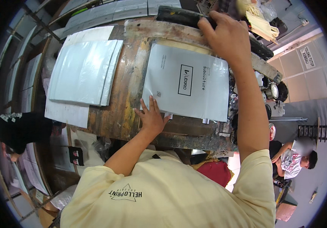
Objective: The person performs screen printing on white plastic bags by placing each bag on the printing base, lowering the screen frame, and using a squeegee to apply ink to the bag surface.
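Observation:
A flat light-grey plastic bag (186,100) with black print lies on the stained wooden worktable (129,95). My left hand (152,121) has its fingers spread, the tips resting on the bag's near left edge. At the far side, my right hand (228,38) is closed over a long dark bar (178,16), its thumb on the near side. A worn wooden strip (163,31) runs alongside this bar. A tan patch (182,46) shows beyond the bag's far edge. On the table's left sits a stack of glossy white plastic bags (83,72).
Racks with pale sheets (30,98) stand at the left, where a person in black (26,129) is. Cans (273,91) and bottles crowd the table's right end. Another person (290,159) is at the far right. More pale sheets (121,11) lie beyond the table.

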### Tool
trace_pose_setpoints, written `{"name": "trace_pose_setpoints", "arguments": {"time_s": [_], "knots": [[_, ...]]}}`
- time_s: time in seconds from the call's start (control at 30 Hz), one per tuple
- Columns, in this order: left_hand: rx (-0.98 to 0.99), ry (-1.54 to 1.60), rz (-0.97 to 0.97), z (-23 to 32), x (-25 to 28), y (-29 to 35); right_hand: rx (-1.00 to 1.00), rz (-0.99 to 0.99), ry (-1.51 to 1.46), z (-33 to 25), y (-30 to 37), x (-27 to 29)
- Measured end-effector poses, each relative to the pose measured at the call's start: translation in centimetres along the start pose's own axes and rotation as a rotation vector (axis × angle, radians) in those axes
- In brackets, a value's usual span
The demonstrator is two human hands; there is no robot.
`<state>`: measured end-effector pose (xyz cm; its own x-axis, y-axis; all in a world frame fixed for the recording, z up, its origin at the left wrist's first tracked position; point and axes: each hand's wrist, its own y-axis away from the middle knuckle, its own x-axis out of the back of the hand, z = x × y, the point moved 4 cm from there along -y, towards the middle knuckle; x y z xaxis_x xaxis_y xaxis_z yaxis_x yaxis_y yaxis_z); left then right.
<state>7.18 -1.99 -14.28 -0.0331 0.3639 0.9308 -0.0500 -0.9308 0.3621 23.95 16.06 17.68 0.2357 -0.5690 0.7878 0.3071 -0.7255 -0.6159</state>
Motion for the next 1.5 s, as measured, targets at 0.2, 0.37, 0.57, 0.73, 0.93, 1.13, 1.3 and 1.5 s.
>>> {"name": "trace_pose_setpoints", "arguments": {"time_s": [0.2, 0.37, 0.57, 0.73, 0.93, 1.13, 1.3, 1.5], "knots": [[0.051, 0.049, -0.048, -0.1, -0.1, 0.7, 0.019, -0.024, 0.002, -0.5, 0.3, 0.1], [-0.038, 0.093, 0.082, 1.3, 1.4, -0.5, 0.023, 0.039, -0.071, -0.7, 0.6, 0.2], [-0.202, 0.442, 0.429, 2.9, 10.9, -3.7, 0.043, 0.042, -0.050, 0.4, -1.0, -0.2], [-0.249, 0.500, 0.652, -2.5, 9.7, -0.1, 0.005, -0.004, -0.094, -0.6, -0.6, 0.5], [-0.053, 0.738, 0.508, -14.4, 10.5, -2.1, -0.031, -0.005, -0.140, -0.3, -1.4, 0.7], [0.030, 0.762, 0.475, -30.8, 10.9, -4.3, -0.043, -0.093, -0.102, -0.6, -2.5, 1.4], [0.127, 0.821, 0.447, -43.2, 10.6, -5.2, -0.045, -0.123, -0.102, -0.7, -2.8, 0.7], [0.221, 0.725, 0.396, -51.5, 12.3, -7.7, -0.026, -0.125, -0.125, -0.9, -2.6, 0.6]]}}
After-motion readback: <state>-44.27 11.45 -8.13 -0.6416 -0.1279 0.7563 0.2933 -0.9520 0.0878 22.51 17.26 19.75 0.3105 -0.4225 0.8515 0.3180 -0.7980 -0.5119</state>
